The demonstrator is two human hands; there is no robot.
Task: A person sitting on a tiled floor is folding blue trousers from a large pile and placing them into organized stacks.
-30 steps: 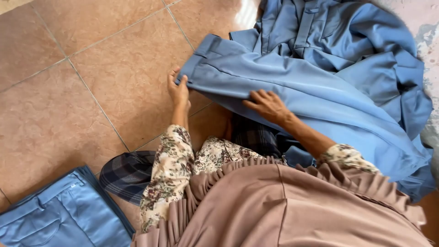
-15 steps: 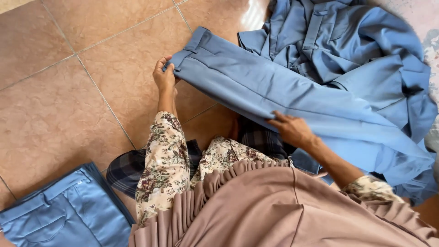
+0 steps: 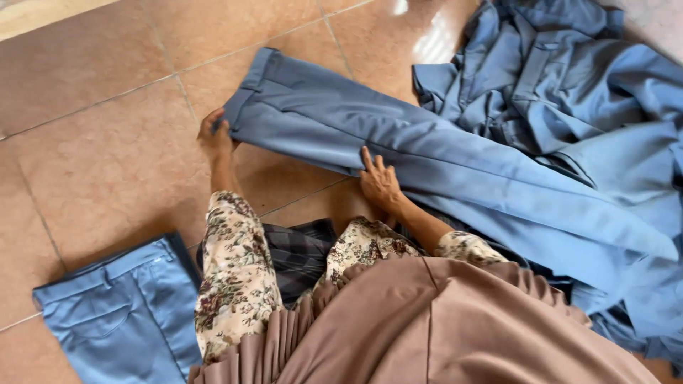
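At the far left, a folded pair of blue trousers (image 3: pixel 117 313) lies flat on the terracotta floor tiles (image 3: pixel 92 163), waistband toward the top, well apart from both hands.

Next comes the left hand (image 3: pixel 215 134), its floral sleeve (image 3: pixel 231 277) stretched forward. The fingers are closed on the waistband corner of the blue trousers (image 3: pixel 427 160) being laid out, pinching the fabric edge rather than lying on it. A second ago this hand sat lower and nearer the body, with the waistband still bunched beside it; it has since drawn the waistband up and out to the left, so the garment now lies longer and straighter across the tiles.

The right hand (image 3: pixel 380 181) rests further along, palm down and fingers spread on the near edge of the trouser leg, pressing it flat against the floor (half a second ago it was further right along that same edge). Judging by the two hands, the leg is being pulled taut and smoothed, and the creases near the waist look mostly gone.

Below the hands are a dark checked cloth (image 3: pixel 299 249) and the person's pleated brown garment (image 3: pixel 441 327).

At the right, the trouser legs run under a loose heap of blue clothing (image 3: pixel 569 78), crumpled and unsorted, touching the trousers along their far side.
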